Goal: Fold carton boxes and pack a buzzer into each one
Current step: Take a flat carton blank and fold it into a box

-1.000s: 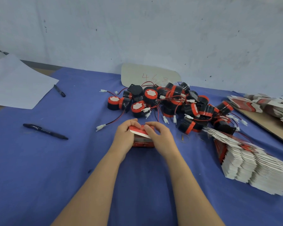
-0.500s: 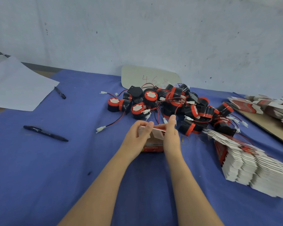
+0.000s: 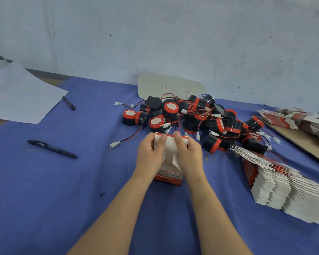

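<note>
Gripping a red-and-white carton box (image 3: 170, 163) from either side, the left hand (image 3: 150, 156) and the right hand (image 3: 191, 156) hold it upright on the blue-covered surface (image 3: 63, 199), near the middle of the scene. Both hands have fingers and thumbs curled round the box's upper part, with the thumbs lying on its white top flaps. The flaps seem to be partly folded inward, though the fingers hide how they sit. The box's red lower edge rests on the cloth.

Just beyond the box, a loose heap of black-and-red buzzers (image 3: 193, 116) with red and black leads and white plugs stretches toward the right. To the right of the hands lies a fanned stack of flat cartons (image 3: 287, 186); a second, blurred pile (image 3: 302, 119) sits at the far right.

On the left lie a black pen (image 3: 52, 149), farther off another pen (image 3: 69, 103), and a sheet of paper (image 3: 20, 94). A pale card (image 3: 170, 86) leans against the far wall.
</note>
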Available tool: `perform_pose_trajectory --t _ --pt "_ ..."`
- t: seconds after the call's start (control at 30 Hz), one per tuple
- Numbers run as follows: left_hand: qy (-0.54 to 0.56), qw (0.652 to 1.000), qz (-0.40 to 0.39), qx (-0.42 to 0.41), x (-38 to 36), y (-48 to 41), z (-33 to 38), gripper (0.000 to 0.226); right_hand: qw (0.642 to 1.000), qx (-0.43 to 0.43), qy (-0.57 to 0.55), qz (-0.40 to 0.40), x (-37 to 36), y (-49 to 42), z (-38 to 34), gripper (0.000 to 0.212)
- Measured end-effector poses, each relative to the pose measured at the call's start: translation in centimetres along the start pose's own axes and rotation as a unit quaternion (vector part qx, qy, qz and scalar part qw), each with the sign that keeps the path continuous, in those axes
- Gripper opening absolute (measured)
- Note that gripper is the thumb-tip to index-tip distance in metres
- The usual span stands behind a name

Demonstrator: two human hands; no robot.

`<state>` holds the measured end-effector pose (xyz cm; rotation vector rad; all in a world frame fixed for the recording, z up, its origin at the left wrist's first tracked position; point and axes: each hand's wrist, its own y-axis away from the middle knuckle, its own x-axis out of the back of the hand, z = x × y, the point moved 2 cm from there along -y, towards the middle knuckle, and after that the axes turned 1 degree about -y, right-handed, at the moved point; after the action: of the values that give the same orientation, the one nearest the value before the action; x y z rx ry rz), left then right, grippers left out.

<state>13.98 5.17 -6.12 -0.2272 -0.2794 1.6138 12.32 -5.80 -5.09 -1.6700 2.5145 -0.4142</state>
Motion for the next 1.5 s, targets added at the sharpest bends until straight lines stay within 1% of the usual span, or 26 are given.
perform_pose_trajectory --t 0.1,0.2,0.27,0.3,0.37,0.43,0.53,0.57,0.6,0.67,0.73,0.77,0.8,0.87,0.9,0.93,0.97,1.03,1.1,1.17,1.2,1.23,1.3,1.43,1.47,1.5 --pt "-0.004 1.0 0.006 0.01 0.0 0.0 0.0 0.027 1.0 -0.02 -0.021 0.001 0.2 0.0 0.1 0.033" --pt "-0.054 0.997 0.031 0.035 -0.1 0.1 -0.1 0.035 0.998 -0.057 -0.005 0.026 0.9 -0.5 0.7 0.008" --pt "-0.091 0.994 0.028 0.06 -0.1 0.2 -0.3 0.04 0.994 -0.097 0.04 0.016 1.5 -0.8 1.2 0.009" --pt "-0.106 0.992 0.018 0.071 -0.2 0.2 -0.5 0.039 0.991 -0.106 0.085 0.006 1.7 -1.0 1.4 0.011" --pt "-0.124 0.988 -0.006 0.087 -0.2 0.2 -0.7 0.036 0.972 -0.089 0.219 -0.021 2.0 -1.3 1.6 0.017" --pt "-0.124 0.987 -0.024 0.101 -0.2 0.0 -0.8 0.036 0.943 -0.082 0.316 -0.069 2.0 -1.3 1.4 0.036" --pt "-0.15 0.982 -0.012 0.111 -0.2 0.1 -0.6 0.037 0.921 -0.114 0.35 -0.128 1.9 -1.2 1.0 0.064" --pt "-0.168 0.981 -0.002 0.102 -0.2 0.2 -0.5 0.037 0.922 -0.116 0.345 -0.133 1.8 -1.1 0.9 0.071" --pt "-0.17 0.981 0.004 0.093 -0.2 0.3 -0.3 0.037 0.923 -0.113 0.344 -0.129 1.7 -1.0 0.9 0.072" --pt "-0.11 0.989 -0.026 0.091 -0.1 0.3 0.1 0.034 0.933 -0.085 0.339 -0.081 1.6 -0.8 0.9 0.059" --pt "-0.044 0.985 -0.139 0.093 0.1 0.3 0.6 0.027 0.946 -0.047 0.32 0.016 1.8 -0.8 0.8 0.037" --pt "-0.041 0.974 -0.204 0.085 0.3 0.4 0.9 0.023 0.948 -0.035 0.309 0.068 2.1 -0.8 0.8 0.03" --pt "-0.054 0.962 -0.255 0.077 0.5 0.6 1.0 0.022 0.95 -0.031 0.291 0.108 2.4 -0.9 0.8 0.029" --pt "-0.12 0.943 -0.304 0.055 0.8 0.8 0.7 0.037 0.96 -0.047 0.235 0.143 2.9 -1.1 1.0 0.031" --pt "-0.155 0.94 -0.302 0.042 0.9 0.7 0.4 0.044 0.965 -0.062 0.209 0.149 3.1 -1.1 1.2 0.031" --pt "-0.18 0.942 -0.283 0.026 1.0 0.5 0.2 0.044 0.968 -0.073 0.187 0.153 3.1 -1.1 1.3 0.032" --pt "-0.194 0.949 -0.249 0.008 1.0 0.3 0.2 0.038 0.97 -0.078 0.168 0.155 3.1 -1.0 1.3 0.035" --pt "-0.199 0.969 -0.147 -0.026 1.2 -0.1 0.3 0.027 0.98 -0.07 0.121 0.141 2.8 -1.1 0.9 0.042" --pt "-0.178 0.983 -0.03 -0.045 1.4 -0.3 0.2 0.023 0.991 -0.056 0.088 0.08 2.2 -1.1 0.4 0.048" --pt "-0.107 0.992 0.059 -0.017 1.6 -0.2 0.1 0.024 0.99 -0.039 0.136 -0.025 0.9 -0.6 0.1 0.045" --pt "-0.066 0.994 0.082 0.01 1.5 -0.2 0.0 0.025 0.982 -0.025 0.175 -0.068 0.3 -0.3 0.2 0.038" --pt "-0.032 0.995 0.091 0.034 1.5 -0.2 0.0 0.026 0.974 -0.009 0.208 -0.085 -0.2 0.0 0.4 0.032" --pt "0.027 0.994 0.091 0.054 1.4 -0.2 0.0 0.027 0.967 0.009 0.245 -0.069 -0.5 0.3 0.6 0.027" --pt "0.115 0.987 0.085 0.071 1.4 -0.2 -0.2 0.023 0.95 0.049 0.31 -0.007 -0.5 0.4 0.6 0.044" --pt "0.126 0.986 0.082 0.074 1.4 -0.3 -0.3 0.021 0.949 0.063 0.308 0.013 -0.5 0.4 0.6 0.044" --pt "0.137 0.984 0.079 0.08 1.4 -0.4 -0.4 0.019 0.951 0.074 0.298 0.034 -0.4 0.4 0.6 0.039"
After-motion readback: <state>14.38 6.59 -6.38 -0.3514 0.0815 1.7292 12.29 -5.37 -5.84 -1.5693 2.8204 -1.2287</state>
